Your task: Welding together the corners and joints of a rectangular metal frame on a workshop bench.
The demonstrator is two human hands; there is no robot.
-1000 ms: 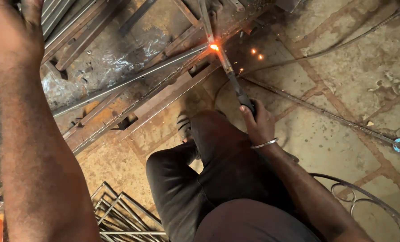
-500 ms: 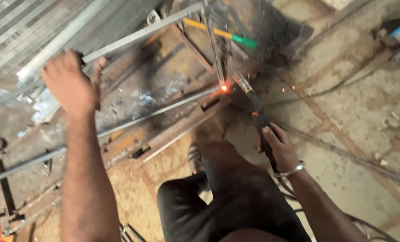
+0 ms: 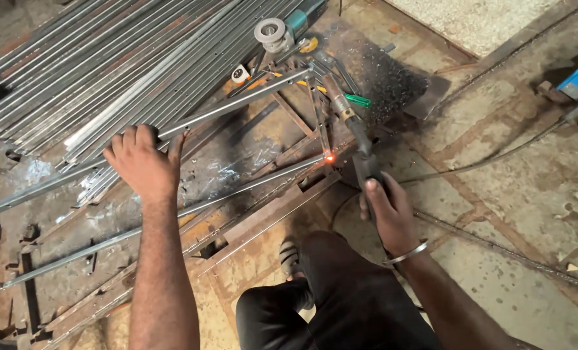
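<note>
From the head camera, the left hand (image 3: pixel 143 165) lies palm down with fingers curled over a long grey steel bar (image 3: pixel 237 104), pressing it at the edge of a stack of grey metal strips (image 3: pixel 107 58). The right hand (image 3: pixel 389 214), a thin metal bangle (image 3: pixel 405 253) on its wrist, is clenched round the black handle of a welding electrode holder (image 3: pixel 360 159). An orange glowing spot (image 3: pixel 329 157) sits on a lower steel rail (image 3: pixel 250 188), just left of the holder.
</note>
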